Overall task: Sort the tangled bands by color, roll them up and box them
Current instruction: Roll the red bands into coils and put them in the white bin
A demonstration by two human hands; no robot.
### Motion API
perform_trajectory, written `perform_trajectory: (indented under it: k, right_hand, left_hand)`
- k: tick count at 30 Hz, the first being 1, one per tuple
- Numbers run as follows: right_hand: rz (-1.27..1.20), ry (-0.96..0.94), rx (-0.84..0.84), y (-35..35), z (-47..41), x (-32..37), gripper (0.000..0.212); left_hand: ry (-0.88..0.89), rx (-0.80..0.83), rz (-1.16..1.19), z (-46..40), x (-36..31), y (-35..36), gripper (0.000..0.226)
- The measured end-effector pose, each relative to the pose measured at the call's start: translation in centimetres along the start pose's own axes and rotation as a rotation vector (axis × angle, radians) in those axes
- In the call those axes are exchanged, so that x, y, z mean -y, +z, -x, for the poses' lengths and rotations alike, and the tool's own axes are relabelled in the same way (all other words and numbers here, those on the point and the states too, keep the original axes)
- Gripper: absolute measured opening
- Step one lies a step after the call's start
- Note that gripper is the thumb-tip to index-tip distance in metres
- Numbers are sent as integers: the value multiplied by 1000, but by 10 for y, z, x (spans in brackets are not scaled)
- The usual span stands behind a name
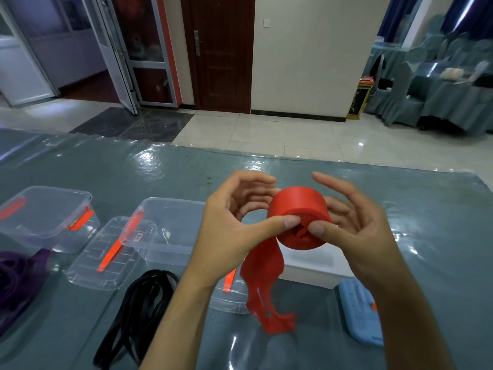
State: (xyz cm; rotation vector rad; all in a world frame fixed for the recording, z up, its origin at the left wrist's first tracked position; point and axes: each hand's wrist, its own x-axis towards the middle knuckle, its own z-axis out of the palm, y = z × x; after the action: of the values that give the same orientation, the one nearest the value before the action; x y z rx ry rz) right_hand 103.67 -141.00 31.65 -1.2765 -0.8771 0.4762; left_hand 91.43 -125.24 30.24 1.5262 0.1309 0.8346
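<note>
Both hands pinch red band roll | axis toward camera | tail hangs down

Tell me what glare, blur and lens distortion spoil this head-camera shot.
Head view: bright glare patches on the glossy table cover and floor tiles; wide-angle bending bows the table's far edge and tilts the door frames; the loose tail of the red band is slightly motion-blurred, as are the right hand fingertips; the left hand and clear boxes are sharp.
</note>
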Motion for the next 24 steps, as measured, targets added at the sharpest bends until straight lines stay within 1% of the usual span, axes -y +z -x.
perform_trajectory:
  k: [3, 6, 7, 9, 11, 13, 15, 17, 20, 22, 24]
  right_hand:
    - [-81, -84, -110, 6, 0, -2, 53]
    - [-162, -76, -183, 8, -2, -7, 53]
    - [-180, -58, -184, 8, -2, -8, 54]
    - [-192, -15, -148, 6, -2, -10, 58]
    - [-131, 33, -109, 3, -2, -9, 62]
    - [-35, 75, -80, 0, -2, -8, 59]
    - [10, 72, -59, 1, -2, -7, 55]
    - [19, -1, -72, 3, 0, -8, 58]
    - [-61, -137, -131, 7, 0, -7, 45]
    - [-110, -157, -159, 5, 0, -9, 49]
    - [-147, -136, -159, 4, -1, -12, 48]
  left_hand:
    - [30, -23, 65, -1, 3, 9, 36]
    - [0, 46, 52, -4, 10, 6, 43]
    - [-19, 49, 66, -4, 12, 4, 46]
    - [-45, 1, 109, -2, 13, 3, 43]
    - [-36, -70, 124, -1, 14, 3, 36]
    - [-19, -117, 118, 0, 16, 3, 35]
    - [-23, -140, 136, 1, 16, 4, 34]
    - [-27, -124, 159, 3, 15, 7, 30]
    - [-11, -26, 122, 1, 13, 4, 33]
    - [-10, 49, 93, -1, 13, 1, 37]
    - [11, 48, 78, -1, 13, 1, 38]
